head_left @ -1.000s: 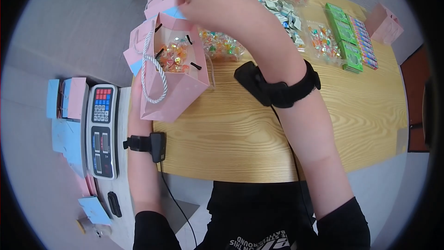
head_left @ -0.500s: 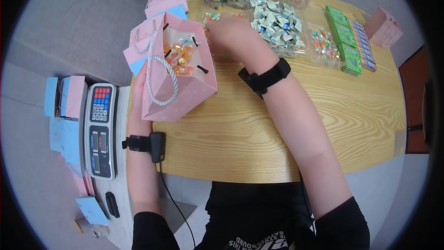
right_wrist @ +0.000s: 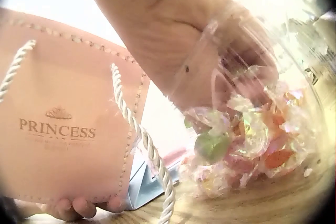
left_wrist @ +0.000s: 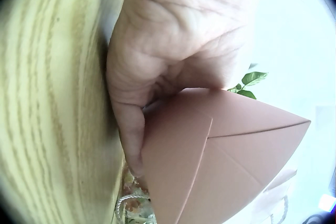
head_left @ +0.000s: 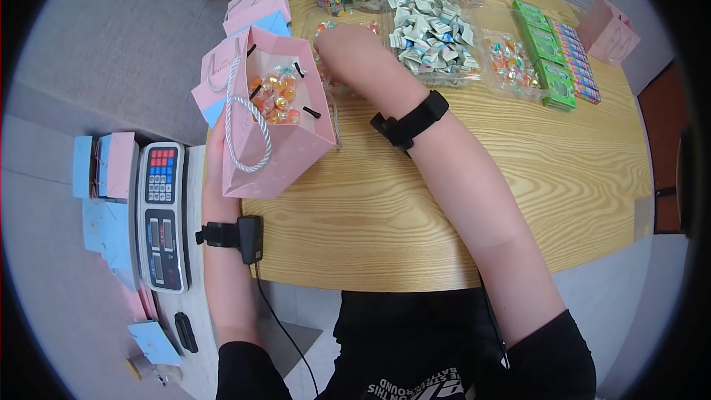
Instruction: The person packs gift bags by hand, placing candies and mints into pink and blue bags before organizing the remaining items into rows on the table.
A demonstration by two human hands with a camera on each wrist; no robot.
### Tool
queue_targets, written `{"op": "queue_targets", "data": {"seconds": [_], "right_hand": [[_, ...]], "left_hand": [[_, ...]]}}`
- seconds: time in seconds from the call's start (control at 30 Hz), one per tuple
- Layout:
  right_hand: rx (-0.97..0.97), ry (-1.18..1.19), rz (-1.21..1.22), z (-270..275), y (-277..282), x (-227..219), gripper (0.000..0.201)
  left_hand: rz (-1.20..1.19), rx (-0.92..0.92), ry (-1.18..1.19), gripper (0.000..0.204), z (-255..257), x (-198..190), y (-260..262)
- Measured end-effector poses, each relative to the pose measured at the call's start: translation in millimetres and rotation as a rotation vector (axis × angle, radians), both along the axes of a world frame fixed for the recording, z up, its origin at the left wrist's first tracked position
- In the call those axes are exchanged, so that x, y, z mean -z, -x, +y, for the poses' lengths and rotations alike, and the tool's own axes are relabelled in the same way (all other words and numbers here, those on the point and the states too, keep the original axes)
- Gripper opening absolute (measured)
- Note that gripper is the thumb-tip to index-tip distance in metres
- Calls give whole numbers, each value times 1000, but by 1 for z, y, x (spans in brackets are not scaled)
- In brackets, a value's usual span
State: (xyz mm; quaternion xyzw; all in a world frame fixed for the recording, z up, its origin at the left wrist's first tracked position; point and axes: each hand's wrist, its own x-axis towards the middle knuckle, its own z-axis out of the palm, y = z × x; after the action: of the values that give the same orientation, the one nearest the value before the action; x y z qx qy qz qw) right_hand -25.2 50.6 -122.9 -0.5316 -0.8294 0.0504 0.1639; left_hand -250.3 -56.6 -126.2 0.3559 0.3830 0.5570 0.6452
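Observation:
A tilted pink gift bag (head_left: 285, 152) with a white rope handle holds wrapped candies (head_left: 274, 96). My left hand (head_left: 216, 133) grips its lower part; in the left wrist view that hand (left_wrist: 173, 40) has the thumb and fingers around the folded pink base (left_wrist: 210, 155). My right hand (head_left: 355, 52) is inside a clear tub of candies behind the bag. The right wrist view shows this hand (right_wrist: 205, 61) through the clear plastic, fingers down among shiny candies (right_wrist: 252, 145), fingertips hidden; whether they pinch any is unclear.
Clear tubs of silvery packets (head_left: 433, 37) and candies (head_left: 511, 63) stand along the back, beside green boxes (head_left: 544, 52) and another pink bag (head_left: 609, 33). At the left are a scale (head_left: 163, 215) and blue and pink bags (head_left: 111, 230).
My right hand has come down from above the bag into the candy tub behind it. My left hand keeps its grip on the bag, which has shifted slightly.

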Motion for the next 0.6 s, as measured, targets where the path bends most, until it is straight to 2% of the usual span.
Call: {"op": "queue_targets", "data": {"seconds": [0.1,0.2,0.4,0.47,0.6], "right_hand": [[39,44,-37,-3,-1,-9,18],[18,112,60,6,-9,-16,23],[-42,-41,79,-3,-28,-55,30],[-29,-2,256,-13,-33,-73,31],[-116,-105,358,-34,-35,-104,30]], "left_hand": [[-19,16,25,39,-1,0,0],[-52,61,20,40,-1,-2,-1],[-120,140,42,44,-1,-4,0],[-98,115,48,44,1,-3,0],[-92,96,68,45,3,0,0]]}}
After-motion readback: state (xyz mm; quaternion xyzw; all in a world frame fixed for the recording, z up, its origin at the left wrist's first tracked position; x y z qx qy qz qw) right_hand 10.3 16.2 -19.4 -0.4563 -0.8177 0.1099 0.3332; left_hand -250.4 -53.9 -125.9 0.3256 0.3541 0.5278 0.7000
